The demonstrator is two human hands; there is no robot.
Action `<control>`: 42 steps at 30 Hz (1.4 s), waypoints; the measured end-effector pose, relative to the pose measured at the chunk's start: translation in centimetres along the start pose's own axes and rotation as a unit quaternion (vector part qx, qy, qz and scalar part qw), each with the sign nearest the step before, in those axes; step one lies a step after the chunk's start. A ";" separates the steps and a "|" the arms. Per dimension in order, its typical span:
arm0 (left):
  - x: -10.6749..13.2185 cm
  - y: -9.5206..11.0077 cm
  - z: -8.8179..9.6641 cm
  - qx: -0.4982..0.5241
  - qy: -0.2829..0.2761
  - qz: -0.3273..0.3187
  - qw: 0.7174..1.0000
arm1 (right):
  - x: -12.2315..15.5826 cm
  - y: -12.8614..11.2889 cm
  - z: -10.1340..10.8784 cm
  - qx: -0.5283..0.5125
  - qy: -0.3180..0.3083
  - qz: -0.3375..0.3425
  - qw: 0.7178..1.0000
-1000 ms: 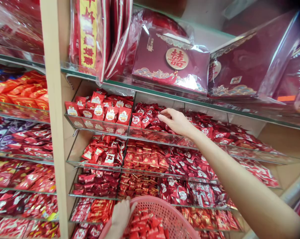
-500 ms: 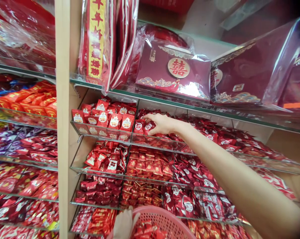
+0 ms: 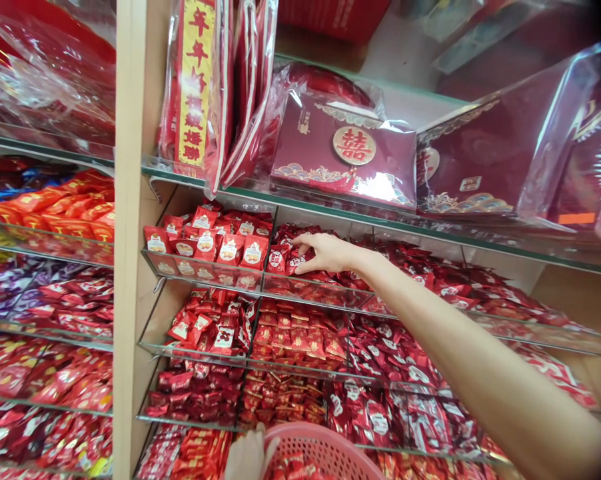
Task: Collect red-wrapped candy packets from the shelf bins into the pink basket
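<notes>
Fingers point(image 3: 308, 238) parted over red packets point(image 3: 276, 259), contact unclear, the right hand point(image 3: 330, 253) arches between clear lip point(image 3: 305, 285) and glass shelf point(image 3: 305, 205); left hand point(image 3: 245, 453) grips pink basket point(image 3: 338, 443).

Pink basket point(image 3: 343, 456), white-labelled red packets point(image 3: 276, 260)

Glare on plastic wrapping point(image 3: 386, 188), upper-right corner black.

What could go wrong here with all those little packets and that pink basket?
The right hand is among crowded dark red packets, so it might drag neighbours over the low clear shelf front.

The left hand grips one side of the pink basket; it could tip, spilling the red packets inside.
</notes>
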State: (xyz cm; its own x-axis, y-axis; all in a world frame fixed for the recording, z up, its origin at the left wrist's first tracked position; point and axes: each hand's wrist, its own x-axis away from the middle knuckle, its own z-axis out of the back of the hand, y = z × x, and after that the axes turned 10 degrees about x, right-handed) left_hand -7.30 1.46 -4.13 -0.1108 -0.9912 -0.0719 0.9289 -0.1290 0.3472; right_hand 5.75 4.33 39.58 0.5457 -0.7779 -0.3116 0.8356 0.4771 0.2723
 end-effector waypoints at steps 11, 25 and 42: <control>-0.4 -0.4 -0.8 -0.003 0.009 -0.007 1.000 | 0.8 2.3 -0.7 -0.065 0.106 0.012 0.992; -0.3 -0.3 -0.3 0.002 0.003 -0.017 1.000 | 1.9 1.6 -1.6 -0.011 0.106 -0.214 0.971; -0.1 0.0 0.4 0.018 -0.002 -0.014 1.000 | 0.4 -0.5 -0.9 0.026 -0.001 -0.242 0.970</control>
State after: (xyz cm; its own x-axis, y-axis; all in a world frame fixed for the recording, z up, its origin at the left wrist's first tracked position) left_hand -7.45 1.50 -3.71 -0.1379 -0.9874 -0.0776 0.9125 -0.1571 0.3777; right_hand 5.66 4.17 38.48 0.0909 -0.9067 -0.4118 0.9895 0.0357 0.1399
